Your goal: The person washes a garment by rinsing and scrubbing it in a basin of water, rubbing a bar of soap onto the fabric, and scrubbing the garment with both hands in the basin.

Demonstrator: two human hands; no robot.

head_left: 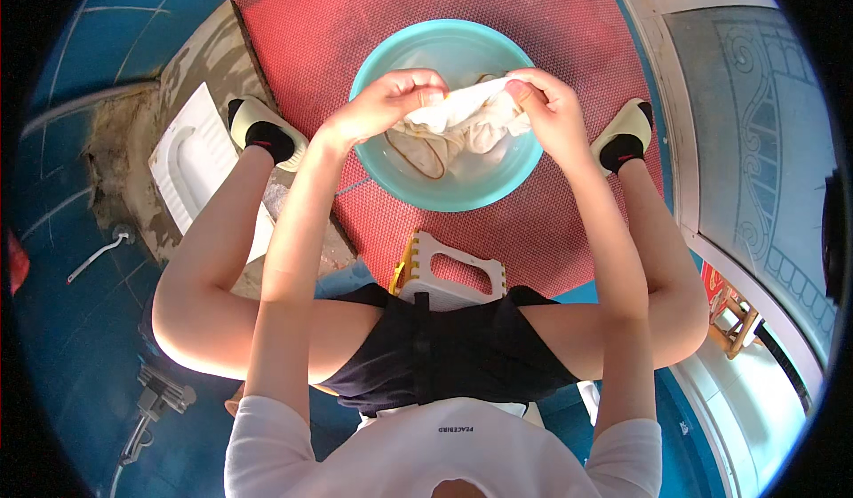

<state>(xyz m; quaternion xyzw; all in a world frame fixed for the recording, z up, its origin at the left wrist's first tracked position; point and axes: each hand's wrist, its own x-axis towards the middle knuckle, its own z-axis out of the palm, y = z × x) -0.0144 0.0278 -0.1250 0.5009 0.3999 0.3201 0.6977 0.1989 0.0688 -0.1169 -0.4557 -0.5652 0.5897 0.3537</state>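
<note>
A turquoise basin (378, 178) with cloudy water stands on the floor in front of me. Over it I hold a wet white cloth garment (480, 123) stretched between both hands, its lower part hanging into the basin. A thin brown-edged loop of the fabric droops toward the water. My left hand (391, 103) pinches the garment's left end, thumb against the fingers. My right hand (553, 111) grips the right end, with the thumb on top and the fingers behind the cloth. What kind of garment it is, I cannot tell.
The basin sits on a red textured mat (302, 18). A white and yellow folding stool (435, 271) is under me. To the left lies a white squat toilet (191, 160), with a shower fitting (160, 396) lower down. A framed glass door (755, 143) stands on the right.
</note>
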